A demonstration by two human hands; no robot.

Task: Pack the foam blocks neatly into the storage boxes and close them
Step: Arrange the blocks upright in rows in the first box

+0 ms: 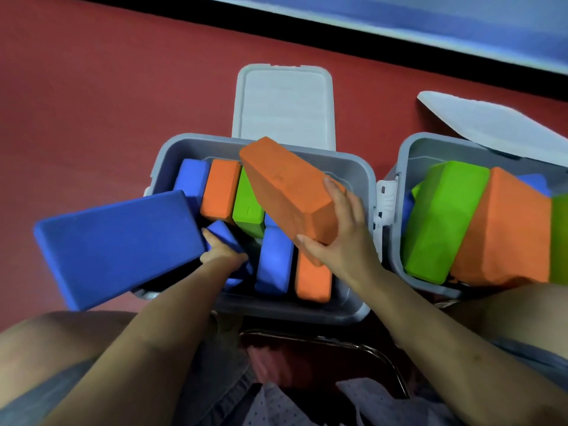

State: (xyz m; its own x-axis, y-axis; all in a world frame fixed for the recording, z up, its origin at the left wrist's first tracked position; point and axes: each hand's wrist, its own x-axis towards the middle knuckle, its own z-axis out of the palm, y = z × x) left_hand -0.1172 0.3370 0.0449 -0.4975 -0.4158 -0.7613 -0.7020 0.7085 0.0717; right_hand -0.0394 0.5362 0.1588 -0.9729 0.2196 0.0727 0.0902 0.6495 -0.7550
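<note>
Gripping an orange foam block (289,192) in my right hand (341,241) and a blue foam block (116,247) in my left hand (219,252), I risked jamming both crookedly into the crowded grey storage box (353,167), leaving its lid (284,106) unable to close.

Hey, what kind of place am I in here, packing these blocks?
Probably a gym or playroom, though that's a guess: a red padded-looking floor, a blue mat along the far edge, and coloured foam blocks going into grey storage boxes.

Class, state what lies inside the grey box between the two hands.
Inside the grey box: standing blue, orange and green blocks, with more blue and orange nearer. The held orange block and left hand cover the rest.
</note>
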